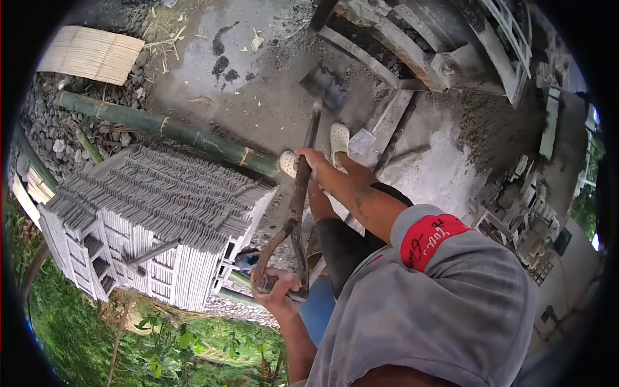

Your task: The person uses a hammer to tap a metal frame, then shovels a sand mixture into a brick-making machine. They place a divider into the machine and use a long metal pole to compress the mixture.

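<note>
A shovel with a worn wooden shaft (301, 193) slants across the middle of the view. Its dark blade (327, 89) rests low over the concrete floor in front of my shoes. My right hand (311, 161) is wrapped round the shaft partway down. Lower in the view, my left hand (278, 291) grips the forked handle end, fingers curled over its crosspiece. Close to the left of the handle stands a small grey model house (161, 226) with a slatted roof.
A green bamboo pole (174, 128) lies over the floor and stones on the left. A slatted mat (93, 55) sits at the upper left. Soot-marked wooden framing (387, 48) stands at the top right, near a dark soil heap (496, 122). Planks (390, 122) lie beside my shoes.
</note>
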`<action>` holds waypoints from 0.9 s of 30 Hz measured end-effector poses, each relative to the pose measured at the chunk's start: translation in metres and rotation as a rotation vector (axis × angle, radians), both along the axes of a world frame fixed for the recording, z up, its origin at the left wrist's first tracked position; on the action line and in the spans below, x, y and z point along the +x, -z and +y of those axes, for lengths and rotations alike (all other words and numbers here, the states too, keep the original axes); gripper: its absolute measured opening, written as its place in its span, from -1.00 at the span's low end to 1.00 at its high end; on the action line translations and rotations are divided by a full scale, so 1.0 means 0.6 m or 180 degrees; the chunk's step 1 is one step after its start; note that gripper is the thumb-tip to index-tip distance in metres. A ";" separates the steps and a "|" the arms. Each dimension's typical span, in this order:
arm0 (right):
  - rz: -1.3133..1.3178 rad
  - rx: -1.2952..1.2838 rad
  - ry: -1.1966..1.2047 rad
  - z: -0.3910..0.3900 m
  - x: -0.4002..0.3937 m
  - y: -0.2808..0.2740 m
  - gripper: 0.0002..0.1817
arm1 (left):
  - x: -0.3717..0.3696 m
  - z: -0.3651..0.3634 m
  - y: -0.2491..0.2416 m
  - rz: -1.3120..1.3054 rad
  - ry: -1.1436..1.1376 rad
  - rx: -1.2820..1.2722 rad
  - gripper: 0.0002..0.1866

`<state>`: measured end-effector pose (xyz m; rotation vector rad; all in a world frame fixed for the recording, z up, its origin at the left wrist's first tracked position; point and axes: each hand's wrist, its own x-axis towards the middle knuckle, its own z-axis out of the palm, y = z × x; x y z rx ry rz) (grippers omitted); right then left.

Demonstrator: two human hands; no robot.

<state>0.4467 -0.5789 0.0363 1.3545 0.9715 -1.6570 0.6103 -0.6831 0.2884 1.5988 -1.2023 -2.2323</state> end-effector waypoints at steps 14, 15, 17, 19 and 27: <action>0.0733 0.0415 0.0287 0.145 -0.231 0.267 -0.86 | -0.259 0.094 0.446 0.0609 0.0310 0.0852 -0.78; 0.0732 0.0291 0.0048 0.136 -0.243 0.272 -0.86 | -0.265 0.060 0.470 0.0714 0.0113 0.1052 -0.79; 0.0582 0.0460 0.0268 0.117 -0.175 0.291 -0.87 | -0.210 0.032 0.481 0.0477 0.0137 0.1266 -0.79; 0.0567 0.0461 0.0768 0.057 -0.166 0.294 -0.89 | -0.199 -0.014 0.466 0.0384 0.0036 0.1238 -0.78; 0.0932 -0.0028 0.0669 0.122 -0.215 0.313 -0.85 | -0.278 0.029 0.429 0.0409 0.0469 0.0837 -0.83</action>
